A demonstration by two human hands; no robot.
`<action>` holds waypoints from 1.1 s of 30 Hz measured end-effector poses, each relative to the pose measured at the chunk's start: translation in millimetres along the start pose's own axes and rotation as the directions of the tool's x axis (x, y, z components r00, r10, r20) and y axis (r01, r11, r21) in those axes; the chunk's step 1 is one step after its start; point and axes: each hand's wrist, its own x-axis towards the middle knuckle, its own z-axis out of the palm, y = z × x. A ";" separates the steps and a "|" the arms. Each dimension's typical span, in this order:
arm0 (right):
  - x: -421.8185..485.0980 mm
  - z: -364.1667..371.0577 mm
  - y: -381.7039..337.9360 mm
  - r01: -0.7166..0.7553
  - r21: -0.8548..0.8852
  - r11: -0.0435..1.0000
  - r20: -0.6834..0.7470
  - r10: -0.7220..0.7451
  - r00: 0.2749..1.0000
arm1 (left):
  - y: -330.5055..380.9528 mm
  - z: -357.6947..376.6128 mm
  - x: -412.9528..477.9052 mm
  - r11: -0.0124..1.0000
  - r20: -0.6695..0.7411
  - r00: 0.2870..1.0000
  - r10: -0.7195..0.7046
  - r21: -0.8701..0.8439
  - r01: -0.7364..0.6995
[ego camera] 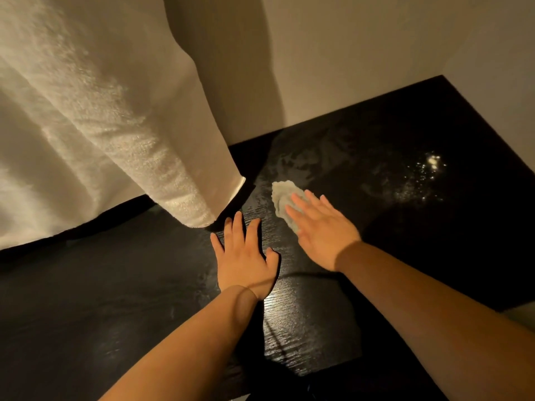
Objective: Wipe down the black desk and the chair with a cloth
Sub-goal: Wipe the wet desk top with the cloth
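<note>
two hands lie flat on the black counter (333, 328). the right hand (321, 227) presses a pale cloth (282, 195) with straight fingers. the left hand (246, 256) holds nothing.

The person's left hand (246, 260) and right hand (324, 235) are bare, and both forearms (419, 299) show bare up to the near edge of view.

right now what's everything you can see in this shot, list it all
desk: one, black, fills the lower frame, set against the wall
cloth: one, pale grey-green, on the desk, mid-frame
towel: one, white terry, hanging at upper left, lower end near the desk
droplets: a glistening patch with smears, on the desk right of the cloth
wall: cream, behind the desk
left hand: flat on the desk, fingers spread
right hand: flat, pressing the cloth
</note>
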 end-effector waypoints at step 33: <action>27.7 -1.0 -36.5 0.017 -0.015 1.000 -0.024 -0.018 1.000 | -46.6 -16.8 -7.1 0.979 0.030 0.982 0.186 -0.095 -0.182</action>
